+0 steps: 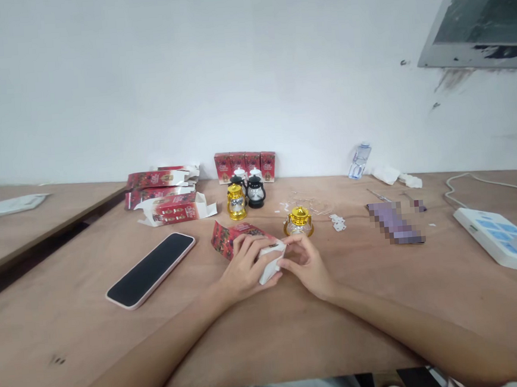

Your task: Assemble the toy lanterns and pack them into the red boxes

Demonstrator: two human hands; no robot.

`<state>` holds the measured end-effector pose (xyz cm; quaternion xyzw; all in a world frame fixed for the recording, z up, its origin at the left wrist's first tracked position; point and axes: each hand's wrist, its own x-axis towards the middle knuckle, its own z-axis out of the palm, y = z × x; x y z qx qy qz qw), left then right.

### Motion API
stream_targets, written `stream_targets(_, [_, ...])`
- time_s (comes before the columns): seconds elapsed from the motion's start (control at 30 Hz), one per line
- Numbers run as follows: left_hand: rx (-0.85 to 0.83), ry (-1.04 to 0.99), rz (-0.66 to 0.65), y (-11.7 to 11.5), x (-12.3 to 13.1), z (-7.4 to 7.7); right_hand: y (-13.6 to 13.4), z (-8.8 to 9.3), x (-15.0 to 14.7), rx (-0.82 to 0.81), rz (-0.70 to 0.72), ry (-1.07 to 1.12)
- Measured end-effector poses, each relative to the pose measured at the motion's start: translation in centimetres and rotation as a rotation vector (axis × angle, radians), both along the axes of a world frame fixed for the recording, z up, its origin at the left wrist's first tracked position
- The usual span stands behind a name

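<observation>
Left hand point(246, 265) grips a red box point(223, 240), right hand point(313, 268) pinches its white end; gold lantern point(300, 221) close at one o'clock, phone point(152, 270) across a gap at nine, table edge point(277, 377) at six.

L grip point(246, 267), R grip point(311, 267) hold red box point(231, 237)

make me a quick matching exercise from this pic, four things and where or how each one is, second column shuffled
1. phone
2. row of red boxes
3. nearest red box
4. power strip

A. held by the left hand, with the right hand at its white end
B. white and blue, far right
C. upright by the wall
D. black screen facing up

Pairs: 1-D, 2-C, 3-A, 4-B
</observation>
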<state>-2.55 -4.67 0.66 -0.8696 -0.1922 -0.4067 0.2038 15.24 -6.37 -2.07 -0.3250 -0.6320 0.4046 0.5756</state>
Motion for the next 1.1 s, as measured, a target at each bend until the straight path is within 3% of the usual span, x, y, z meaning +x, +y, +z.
stream_targets(0.2, [-0.019, -0.067, -0.186, 0.1, -0.1, -0.2, 0.3, 0.2, 0.4, -0.014, 0.237, -0.05])
stream_targets(0.33, [-0.07, -0.083, -0.141, -0.2, -0.1, -0.2, 0.2, 0.0, 0.4, -0.004, 0.241, -0.031])
stream_targets(0.43, [-0.155, -0.169, -0.01, -0.5, 0.0, -0.1, -0.1, 0.0, 0.5, 0.189, 0.129, -0.071])
stream_targets(0.63, [-0.285, -0.563, 0.107, -0.2, 0.1, 0.2, -0.3, 0.6, 1.1, 0.79, 0.073, -0.691])
stream_targets(0.8, [-0.428, -0.692, 0.128, 0.0, 0.3, 0.3, 0.1, 0.6, 1.3, 0.891, 0.068, -0.856])
stream_targets(0.9, [-0.434, -0.667, 0.116, 0.4, 0.2, 0.3, 0.3, 0.1, 1.7, 0.923, -0.057, -0.787])
stream_targets(1.0, [-0.394, -0.585, 0.097, 0.7, -0.3, 0.6, 1.2, -0.4, 2.4, 0.892, -0.386, -0.657])
stream_targets(1.1, [-0.415, -0.452, 0.086, 0.8, -0.7, 0.8, 2.6, -0.4, 3.5, 0.719, -0.636, -0.561])
